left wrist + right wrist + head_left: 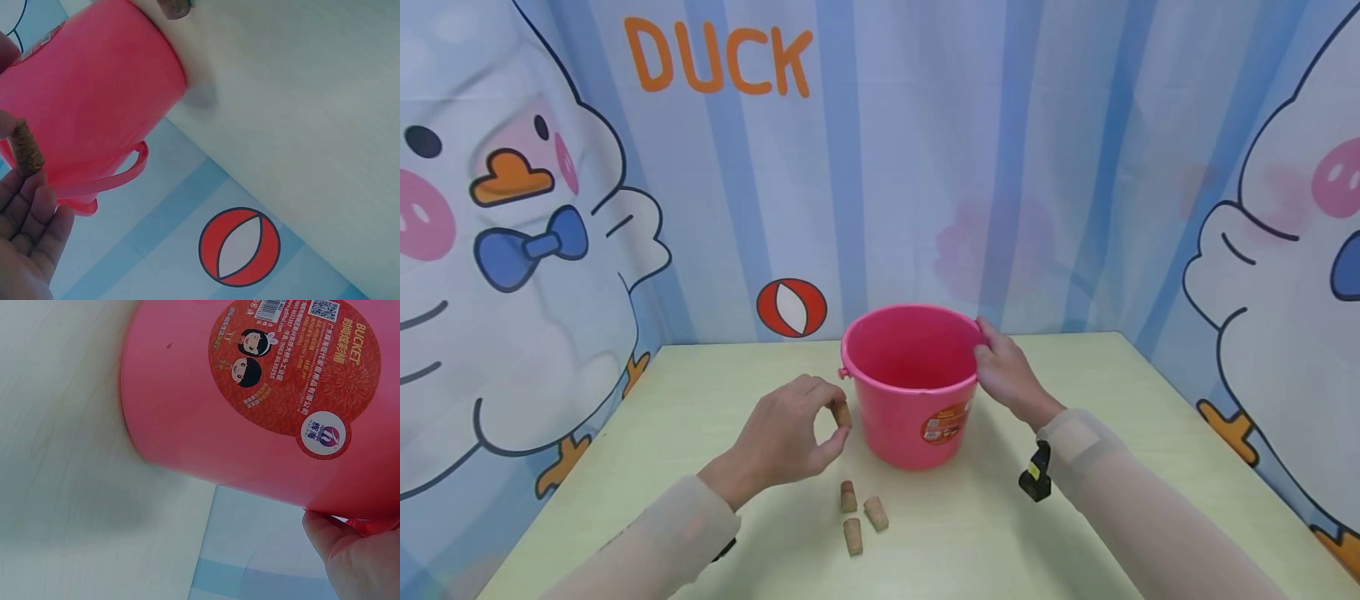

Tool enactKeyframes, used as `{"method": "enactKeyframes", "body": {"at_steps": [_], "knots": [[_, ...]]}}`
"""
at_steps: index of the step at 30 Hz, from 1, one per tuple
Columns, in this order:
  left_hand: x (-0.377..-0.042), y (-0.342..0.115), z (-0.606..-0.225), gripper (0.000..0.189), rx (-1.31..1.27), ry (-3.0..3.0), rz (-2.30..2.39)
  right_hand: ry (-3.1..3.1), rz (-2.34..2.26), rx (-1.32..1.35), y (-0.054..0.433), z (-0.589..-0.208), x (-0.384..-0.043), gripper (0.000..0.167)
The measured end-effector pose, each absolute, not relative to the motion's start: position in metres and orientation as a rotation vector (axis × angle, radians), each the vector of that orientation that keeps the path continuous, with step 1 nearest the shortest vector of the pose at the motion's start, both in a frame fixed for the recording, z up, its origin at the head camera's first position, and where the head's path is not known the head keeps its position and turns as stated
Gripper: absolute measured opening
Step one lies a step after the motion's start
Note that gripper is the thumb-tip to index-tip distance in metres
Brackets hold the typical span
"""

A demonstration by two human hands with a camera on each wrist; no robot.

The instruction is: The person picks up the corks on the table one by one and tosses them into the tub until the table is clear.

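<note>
A pink bucket (880,417) stands upright on the table, with a round printed label (294,362) on its side. My right hand (1011,375) grips the bucket at its right rim. My left hand (778,433) pinches a cork (842,414) between thumb and fingers, just left of the bucket and below its rim. In the left wrist view the same cork (27,149) shows its speckled brown side. Three more corks lie on the table in front of the bucket: a darker cork (847,497), a tilted cork (876,513) and a nearer cork (853,537).
The pale yellow table (737,367) reaches back to a blue and white striped curtain (895,167) printed with ducks. The bucket's pink carrying handle (103,184) hangs on its far side. Table surface lies to both sides of the bucket.
</note>
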State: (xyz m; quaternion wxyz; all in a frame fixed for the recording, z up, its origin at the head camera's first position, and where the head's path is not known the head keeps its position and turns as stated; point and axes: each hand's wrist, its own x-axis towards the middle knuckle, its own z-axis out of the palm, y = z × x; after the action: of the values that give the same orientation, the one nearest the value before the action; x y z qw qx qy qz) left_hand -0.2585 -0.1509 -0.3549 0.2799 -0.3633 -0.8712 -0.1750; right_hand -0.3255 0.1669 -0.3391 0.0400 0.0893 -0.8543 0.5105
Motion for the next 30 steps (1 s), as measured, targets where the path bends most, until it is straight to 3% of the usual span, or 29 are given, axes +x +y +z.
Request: {"method": "enactKeyframes", "body": {"at_steps": [30], "knots": [[-0.27, -0.123, -0.326, 0.023, -0.972, -2.153, -0.519, -2.631, 1.538, 0.256, 0.165, -0.339, -0.326, 0.061]]}}
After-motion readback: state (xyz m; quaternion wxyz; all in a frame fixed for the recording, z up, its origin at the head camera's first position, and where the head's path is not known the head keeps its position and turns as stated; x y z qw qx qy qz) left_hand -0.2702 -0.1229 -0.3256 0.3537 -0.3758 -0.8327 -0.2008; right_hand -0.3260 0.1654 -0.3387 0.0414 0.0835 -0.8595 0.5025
